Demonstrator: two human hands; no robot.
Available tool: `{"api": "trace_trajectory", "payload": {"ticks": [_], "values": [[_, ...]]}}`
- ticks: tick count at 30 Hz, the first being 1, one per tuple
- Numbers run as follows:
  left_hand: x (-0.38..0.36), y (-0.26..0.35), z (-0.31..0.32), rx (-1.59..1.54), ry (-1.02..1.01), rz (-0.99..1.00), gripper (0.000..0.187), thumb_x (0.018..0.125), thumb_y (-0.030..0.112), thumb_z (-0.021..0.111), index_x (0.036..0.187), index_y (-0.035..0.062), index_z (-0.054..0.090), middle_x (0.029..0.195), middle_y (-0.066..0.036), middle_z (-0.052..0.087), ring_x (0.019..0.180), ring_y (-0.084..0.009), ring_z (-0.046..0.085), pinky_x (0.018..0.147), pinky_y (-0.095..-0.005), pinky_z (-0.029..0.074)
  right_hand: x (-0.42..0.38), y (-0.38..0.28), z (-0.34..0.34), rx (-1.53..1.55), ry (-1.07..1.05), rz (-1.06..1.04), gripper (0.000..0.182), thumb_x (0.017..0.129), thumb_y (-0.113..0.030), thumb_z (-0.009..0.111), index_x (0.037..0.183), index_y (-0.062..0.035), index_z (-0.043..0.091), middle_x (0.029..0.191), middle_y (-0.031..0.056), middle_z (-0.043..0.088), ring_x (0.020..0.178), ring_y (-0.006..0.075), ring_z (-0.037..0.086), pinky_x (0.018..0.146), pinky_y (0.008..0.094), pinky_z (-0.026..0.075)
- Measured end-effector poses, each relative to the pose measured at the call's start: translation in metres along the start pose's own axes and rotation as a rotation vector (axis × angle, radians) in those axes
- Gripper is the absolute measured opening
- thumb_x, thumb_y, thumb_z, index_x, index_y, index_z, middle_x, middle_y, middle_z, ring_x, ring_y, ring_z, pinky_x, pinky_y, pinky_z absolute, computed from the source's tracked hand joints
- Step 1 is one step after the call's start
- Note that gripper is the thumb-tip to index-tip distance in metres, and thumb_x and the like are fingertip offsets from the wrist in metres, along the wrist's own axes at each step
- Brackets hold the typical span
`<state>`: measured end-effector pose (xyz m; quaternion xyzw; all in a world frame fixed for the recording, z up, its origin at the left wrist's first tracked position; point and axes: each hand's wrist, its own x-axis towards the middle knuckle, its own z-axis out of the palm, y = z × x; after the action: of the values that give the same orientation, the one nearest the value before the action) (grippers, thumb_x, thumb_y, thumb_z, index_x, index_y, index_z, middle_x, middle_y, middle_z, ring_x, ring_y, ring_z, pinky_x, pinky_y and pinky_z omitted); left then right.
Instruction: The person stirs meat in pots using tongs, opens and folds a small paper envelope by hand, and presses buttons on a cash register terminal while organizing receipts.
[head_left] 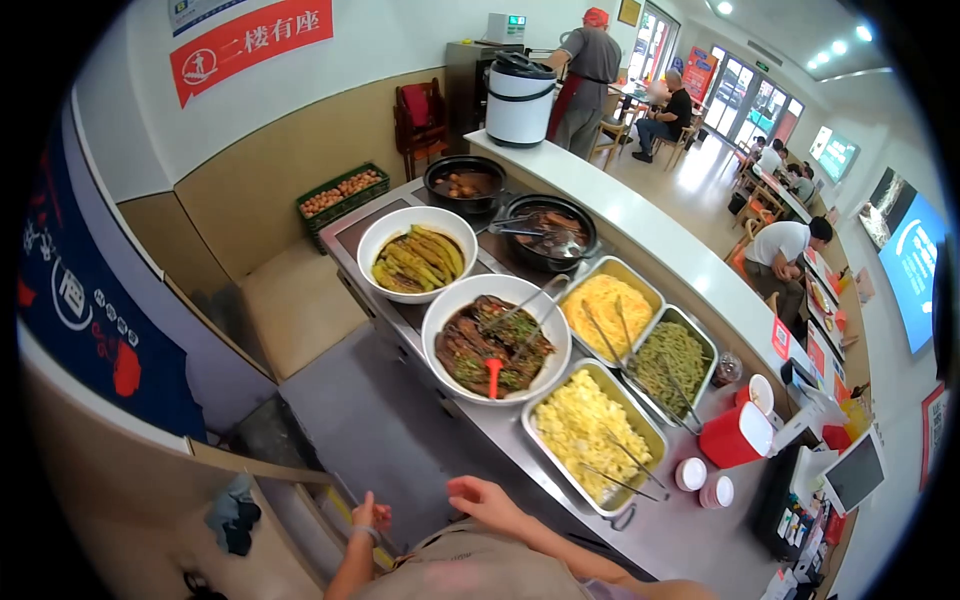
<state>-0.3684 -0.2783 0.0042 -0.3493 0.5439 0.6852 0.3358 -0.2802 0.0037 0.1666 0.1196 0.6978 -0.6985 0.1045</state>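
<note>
My left hand hangs in front of my apron, fingers loosely apart and holding nothing. Close to the counter's near edge is my right hand, also empty, its fingers loosely spread. The nearest food is a metal tray of yellow scrambled egg with tongs resting in it. Beyond it, a white bowl holds a dark braised dish with a red-handled utensil and metal tongs. Another white bowl contains long green peppers. Neither hand touches any dish.
Trays of yellow shreds and green shreds and two black pots line the counter. A red container, small cups and a screen stand rightward. A crate of eggs sits behind. A co-worker and seated people are farther off.
</note>
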Motion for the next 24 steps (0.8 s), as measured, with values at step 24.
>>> {"api": "trace_trajectory", "payload": {"ticks": [24], "values": [[0.267, 0.331, -0.141, 0.283, -0.175, -0.161, 0.016, 0.068, -0.001, 0.068, 0.069, 0.0057, 0.053, 0.066, -0.009, 0.058, 0.062, -0.0221, 0.055, 0.053, -0.0387, 0.047, 0.316, -0.163, 0.095, -0.139, 0.246, -0.154, 0.031, 0.078, -0.014, 0.059, 0.107, -0.0017, 0.054, 0.097, 0.0119, 0.061, 0.089, 0.0190, 0.058, 0.081, 0.0307, 0.046]]}}
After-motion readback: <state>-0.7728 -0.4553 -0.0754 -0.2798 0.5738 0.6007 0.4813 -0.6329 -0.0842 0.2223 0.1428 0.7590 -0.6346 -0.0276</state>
